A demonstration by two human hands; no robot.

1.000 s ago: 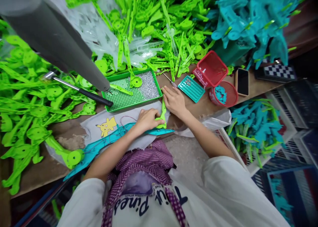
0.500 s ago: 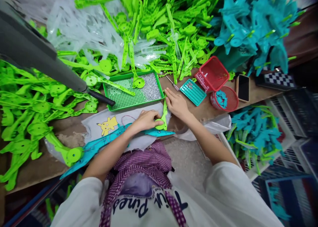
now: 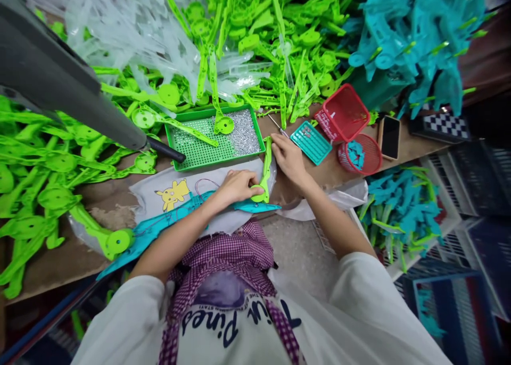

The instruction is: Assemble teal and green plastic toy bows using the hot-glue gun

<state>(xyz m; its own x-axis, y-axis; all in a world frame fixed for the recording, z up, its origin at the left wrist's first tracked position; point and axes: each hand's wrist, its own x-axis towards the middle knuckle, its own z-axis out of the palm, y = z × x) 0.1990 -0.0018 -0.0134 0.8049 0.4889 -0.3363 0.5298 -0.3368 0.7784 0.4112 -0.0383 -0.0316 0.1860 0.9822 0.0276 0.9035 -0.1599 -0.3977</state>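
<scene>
My left hand (image 3: 238, 187) is closed on the round end of a lime-green plastic arm-shaped part (image 3: 266, 171), its thumb pressed on the disc. The part stands nearly lengthwise away from me, over a long turquoise plastic piece (image 3: 175, 216) with thin dark red wire on it. My right hand (image 3: 290, 160) lies just right of the part's far end, fingers loosely bent and not wrapped around anything I can see. A screwdriver (image 3: 277, 124) lies beyond its knuckles, its handle partly covered by the hand. A white cloth (image 3: 147, 195) with a yellow cartoon figure lies underneath.
A green perforated tray (image 3: 195, 151) holds many small screws. Right of it are a turquoise compartment tray (image 3: 315, 151), red baskets (image 3: 346, 109) and a phone (image 3: 388, 137). Lime-green parts (image 3: 255, 40) are heaped behind. A dark machine arm (image 3: 80, 77) reaches in from the left.
My right hand has drawn back off the part's far end, its fingers now more bent and nearer the screwdriver handle. My left hand keeps its hold on the lime-green part.
</scene>
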